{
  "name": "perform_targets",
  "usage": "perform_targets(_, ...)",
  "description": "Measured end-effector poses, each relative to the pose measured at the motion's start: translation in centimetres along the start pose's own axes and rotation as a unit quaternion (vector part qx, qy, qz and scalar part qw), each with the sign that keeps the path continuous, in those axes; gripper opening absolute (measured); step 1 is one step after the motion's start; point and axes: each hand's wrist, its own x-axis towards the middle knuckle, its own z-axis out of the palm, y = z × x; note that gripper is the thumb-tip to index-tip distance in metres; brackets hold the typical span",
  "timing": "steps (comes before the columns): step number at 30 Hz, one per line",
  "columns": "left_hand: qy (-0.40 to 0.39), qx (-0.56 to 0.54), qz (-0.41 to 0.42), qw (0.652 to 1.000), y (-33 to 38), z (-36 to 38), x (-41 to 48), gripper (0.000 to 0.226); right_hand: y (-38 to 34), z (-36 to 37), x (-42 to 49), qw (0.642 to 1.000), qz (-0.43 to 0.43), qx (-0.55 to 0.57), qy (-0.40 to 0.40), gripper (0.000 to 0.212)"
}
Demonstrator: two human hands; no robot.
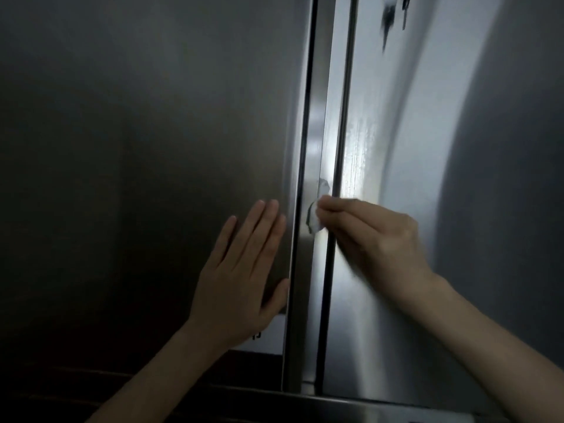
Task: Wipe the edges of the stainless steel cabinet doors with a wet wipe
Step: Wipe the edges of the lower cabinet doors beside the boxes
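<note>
Two stainless steel cabinet doors fill the view: the left door (152, 148) is dark, the right door (396, 132) catches light. Between them runs a vertical steel strip (311, 285) bounded by two dark gaps. My right hand (372, 236) is shut on a crumpled white wet wipe (314, 219) and presses it against that strip, by the right door's left edge, at mid height. A streaky damp patch (361, 154) shows on the right door just above this hand. My left hand (244, 273) lies flat on the left door near its right edge, fingers straight and pointing up.
A horizontal steel ledge (366, 404) runs under the doors at the bottom. A white label (268, 337) sits at the left door's lower right corner, partly behind my left hand. Dark hanging shapes (393, 10), blurred, show at the top of the right door.
</note>
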Motion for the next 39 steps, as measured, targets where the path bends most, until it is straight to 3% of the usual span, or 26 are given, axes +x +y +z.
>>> perform_targets(6, 0.006, -0.016, -0.004, 1.000, 0.0, -0.1, 0.1, 0.070, -1.7, 1.0, -1.7, 0.999, 0.049, 0.011, 0.015, 0.010)
perform_targets(12, 0.009, -0.014, -0.011, 1.000, 0.4, 0.0, 0.0, 0.069, -3.0, 0.8, -4.9, 0.999, -0.021, 0.032, -0.023, 0.018)
perform_targets(18, 0.000, -0.015, -0.014, 1.000, 0.4, -0.1, 0.1, 0.069, -2.2, 1.8, -1.6, 0.995, 0.066, 0.014, 0.074, 0.010)
perform_targets(22, 0.008, -0.026, 0.004, 1.000, 0.5, 0.0, -0.3, 0.067, -5.1, 2.2, -6.1, 0.987, 0.133, 0.084, 0.012, 0.035)
perform_targets(27, -0.024, -0.027, 0.036, 0.999, 2.0, 0.4, -4.0, 0.068, -6.5, 1.1, -10.8, 0.994, -0.034, 0.049, -0.089, 0.031)
perform_targets(34, -0.043, -0.030, 0.014, 0.999, 3.0, 0.8, -8.2, 0.073, -5.3, 1.6, -9.0, 0.998, 0.015, 0.030, -0.048, 0.012)
perform_targets(39, -0.042, -0.028, 0.001, 0.999, 3.2, 1.3, -8.3, 0.073, -8.3, 1.5, -14.1, 0.988, -0.051, 0.061, -0.136, 0.016)
